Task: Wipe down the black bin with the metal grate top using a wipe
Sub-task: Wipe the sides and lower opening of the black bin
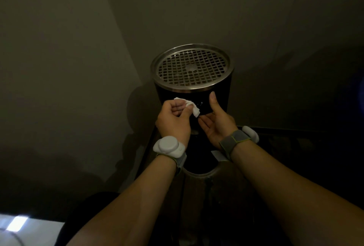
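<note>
A round black bin (pixel 199 98) stands in a dim corner, capped by a metal grate top (pixel 190 67) with a steel rim. My left hand (pixel 174 120) pinches a crumpled white wipe (pixel 194 108) against the bin's front wall, just under the rim. My right hand (pixel 215 121) is open beside it, palm turned left, thumb up along the bin's right front. The fingertips of my right hand nearly touch the wipe. Both wrists wear white sensor bands.
Plain walls meet in a corner right behind the bin. A dark brown surface (pixel 216 196) with a curved cut-out lies below my forearms. A bright white patch (pixel 19 230) shows at the bottom left. The room is dim.
</note>
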`<state>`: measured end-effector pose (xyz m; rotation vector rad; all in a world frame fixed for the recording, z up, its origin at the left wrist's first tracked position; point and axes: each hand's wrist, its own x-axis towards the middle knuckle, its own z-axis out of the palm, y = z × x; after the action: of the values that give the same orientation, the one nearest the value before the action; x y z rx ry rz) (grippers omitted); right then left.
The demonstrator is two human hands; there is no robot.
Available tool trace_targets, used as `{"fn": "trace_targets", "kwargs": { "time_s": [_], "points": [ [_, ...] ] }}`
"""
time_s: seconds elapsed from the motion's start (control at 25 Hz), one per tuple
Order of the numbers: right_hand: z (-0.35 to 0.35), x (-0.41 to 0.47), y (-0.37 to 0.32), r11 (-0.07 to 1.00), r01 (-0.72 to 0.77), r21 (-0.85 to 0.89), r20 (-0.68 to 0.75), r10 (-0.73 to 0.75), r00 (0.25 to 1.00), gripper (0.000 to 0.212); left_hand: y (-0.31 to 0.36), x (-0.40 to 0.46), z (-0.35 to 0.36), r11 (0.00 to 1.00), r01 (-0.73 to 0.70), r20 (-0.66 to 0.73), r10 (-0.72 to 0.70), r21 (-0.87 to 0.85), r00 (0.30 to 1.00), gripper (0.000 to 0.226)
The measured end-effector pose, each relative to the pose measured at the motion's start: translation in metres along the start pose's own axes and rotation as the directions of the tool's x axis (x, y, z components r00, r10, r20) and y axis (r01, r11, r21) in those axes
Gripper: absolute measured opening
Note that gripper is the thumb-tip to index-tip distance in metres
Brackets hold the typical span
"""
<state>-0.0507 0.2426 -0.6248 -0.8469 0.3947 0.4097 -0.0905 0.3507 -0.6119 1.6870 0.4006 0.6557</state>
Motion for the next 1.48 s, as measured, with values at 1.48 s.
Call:
{"fn": "trace_targets", "kwargs": {
  "time_s": [1.48],
  "points": [
    [-0.008,0.002,-0.001,1.000,0.003,-0.030,0.030,-0.002,1.000,0.056,-0.013,0.015,-0.025,0.977,-0.037,0.026,0.032,0.209,0.999,0.013]
  ]
}}
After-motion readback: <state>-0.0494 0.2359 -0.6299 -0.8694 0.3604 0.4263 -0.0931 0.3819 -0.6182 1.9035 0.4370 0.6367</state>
